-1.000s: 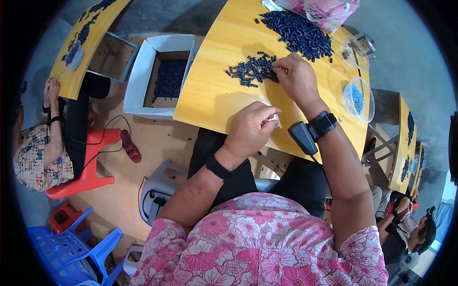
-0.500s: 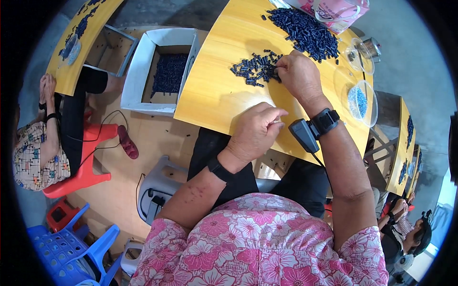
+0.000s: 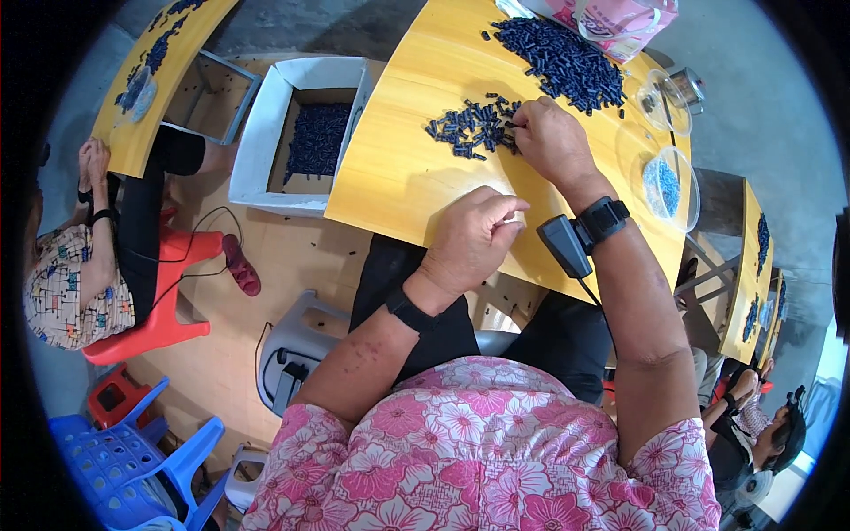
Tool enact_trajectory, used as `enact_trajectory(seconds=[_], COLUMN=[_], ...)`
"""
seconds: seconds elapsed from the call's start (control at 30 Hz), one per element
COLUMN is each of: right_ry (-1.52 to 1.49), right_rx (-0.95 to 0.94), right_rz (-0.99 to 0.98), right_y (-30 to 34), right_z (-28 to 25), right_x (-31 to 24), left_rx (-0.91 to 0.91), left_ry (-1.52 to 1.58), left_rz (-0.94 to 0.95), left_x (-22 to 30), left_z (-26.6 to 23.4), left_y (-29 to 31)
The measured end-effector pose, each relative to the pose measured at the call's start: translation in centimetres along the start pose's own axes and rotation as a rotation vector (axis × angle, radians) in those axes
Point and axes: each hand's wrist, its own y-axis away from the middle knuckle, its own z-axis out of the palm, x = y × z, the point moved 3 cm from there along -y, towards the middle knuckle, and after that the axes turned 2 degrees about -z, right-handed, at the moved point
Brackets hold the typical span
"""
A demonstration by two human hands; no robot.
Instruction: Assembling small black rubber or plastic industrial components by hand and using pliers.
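Observation:
My right hand [image 3: 558, 142] is closed at the right edge of a small pile of dark, tube-like pieces [image 3: 474, 128], its fingertips pinching one small dark piece. Nearer to me, over the table's front part, my left hand [image 3: 471, 237] has its fingers curled and thumb drawn in toward the index finger. Something small and pale seems to show between them, too small to name. A larger heap of the same dark pieces [image 3: 567, 66] lies farther back on the yellow table [image 3: 390, 159].
On the right stand a clear tub of small blue pieces [image 3: 662, 186], another clear tub [image 3: 660, 102] and a metal cup [image 3: 686, 91]. A pink bag [image 3: 624, 26] sits behind the heap. Left of the table is a white box [image 3: 257, 150] of dark pieces. Other people sit at neighbouring tables.
My right hand stays at the pile's edge with its fingers slightly shifted. My left hand has barely moved. The whole view has shifted slightly.

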Motion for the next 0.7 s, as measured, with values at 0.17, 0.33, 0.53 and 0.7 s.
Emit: enact_trajectory(seconds=[0.17,0.33,0.53,0.7], right_ry=[-0.245,-0.262,-0.194,-0.225], right_rx=[0.076,0.031,0.032,0.041], right_rz=[0.029,0.075,0.066,0.078], right_y=[1.5,3.7,5.9,6.1], right_z=[-0.6,-2.1,-0.7,-1.3], right_x=[1.7,2.6,4.4,4.5], left_rx=[-0.026,-0.026,-0.021,-0.025], left_ry=[0.004,0.017,-0.001,-0.009], left_rz=[-0.051,-0.055,-0.046,-0.057], left_x=[0.1,0.0,0.0,-0.2], left_z=[0.0,-0.1,0.2,0.2], left_y=[0.0,0.0,0.0,0.1])
